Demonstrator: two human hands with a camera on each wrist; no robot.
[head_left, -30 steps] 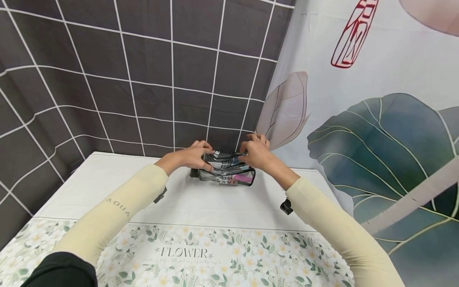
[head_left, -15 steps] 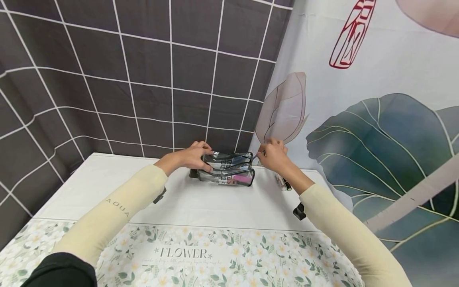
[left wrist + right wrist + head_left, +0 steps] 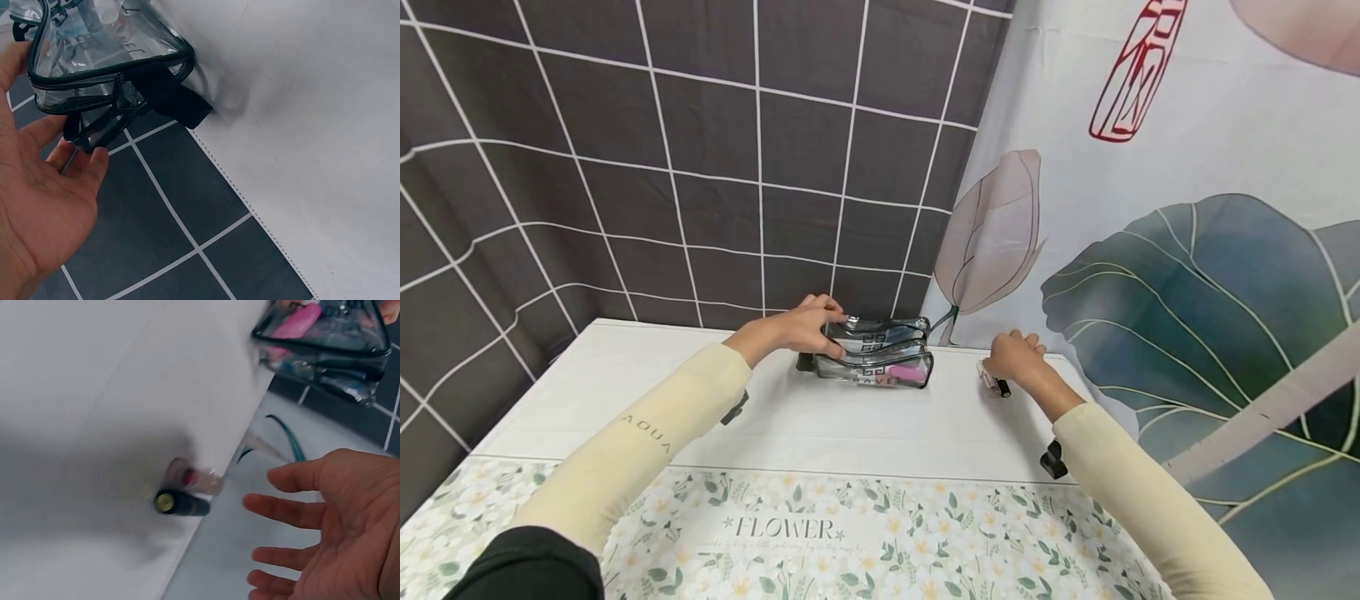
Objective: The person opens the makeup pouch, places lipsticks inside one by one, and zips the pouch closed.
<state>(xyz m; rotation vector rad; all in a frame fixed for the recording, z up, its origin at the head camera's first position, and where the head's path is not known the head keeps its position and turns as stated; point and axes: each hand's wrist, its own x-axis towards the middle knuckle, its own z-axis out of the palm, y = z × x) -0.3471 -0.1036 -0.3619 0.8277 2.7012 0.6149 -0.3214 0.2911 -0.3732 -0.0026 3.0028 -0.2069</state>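
Observation:
A clear zip cosmetic bag (image 3: 867,372) with black piping stands at the back of the white surface. My left hand (image 3: 807,326) grips its left end, thumb in front and fingers behind. Inside shows a pink item (image 3: 297,322); several other contents blur behind the plastic. My right hand (image 3: 347,519) has its fingers spread and slightly bent, nothing between them. Just beyond its fingertips in the right wrist view lie a black lipstick-like tube (image 3: 186,504) with a gold-coloured end and a clear tube (image 3: 203,481) with a reddish part, side by side.
A dark grid cloth (image 3: 700,167) hangs behind the white surface (image 3: 820,433). On the right a leaf-printed curtain (image 3: 1187,292) borders it. A floral mat (image 3: 925,542) covers the front. A black strap tab (image 3: 172,100) sticks out from the bag's left end.
My right hand has left the bag's top right, passed a dark cord-like end beside it, and moved right and down to the two tubes. The left hand keeps its hold on the bag.

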